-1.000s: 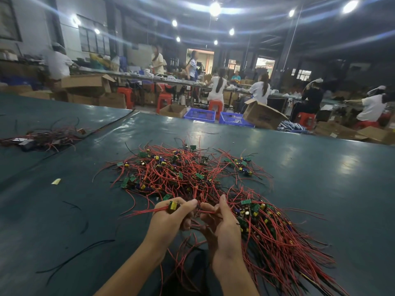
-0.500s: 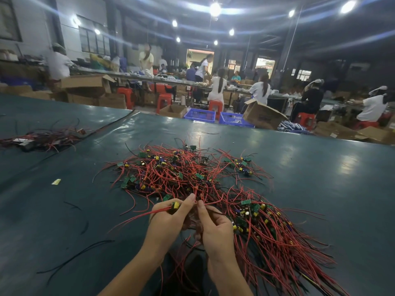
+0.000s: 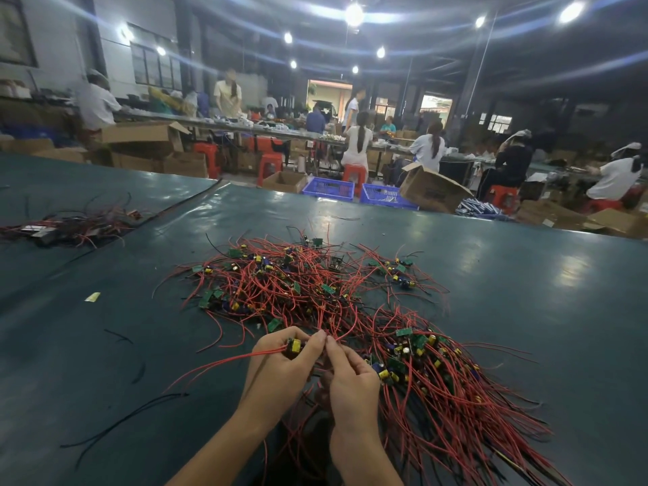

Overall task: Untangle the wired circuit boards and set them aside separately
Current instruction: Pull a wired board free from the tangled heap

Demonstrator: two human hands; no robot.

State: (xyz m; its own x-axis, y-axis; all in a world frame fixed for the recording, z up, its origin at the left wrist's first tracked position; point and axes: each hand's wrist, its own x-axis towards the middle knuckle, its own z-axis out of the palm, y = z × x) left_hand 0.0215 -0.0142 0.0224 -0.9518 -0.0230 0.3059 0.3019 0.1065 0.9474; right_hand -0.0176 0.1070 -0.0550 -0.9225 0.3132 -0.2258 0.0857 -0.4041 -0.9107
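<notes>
The left hand (image 3: 280, 366) is gripping one circuit board (image 3: 294, 345) in its fingers at the near edge of the tangle (image 3: 298, 285) on the desk (image 3: 526, 310).
Its red leads (image 3: 217, 363) are trailing leftward. The right hand (image 3: 350, 377), just beside it, is pinching a red wire (image 3: 345, 334) running forward into the heap, so a leftward pull is looking likeliest.

head-worn view, facing forward and down, close over table (image 3: 491, 292)

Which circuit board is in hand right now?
The board with the yellow part, pinched by the left hand; the rest lie in the red-wire pile on the table.
</notes>
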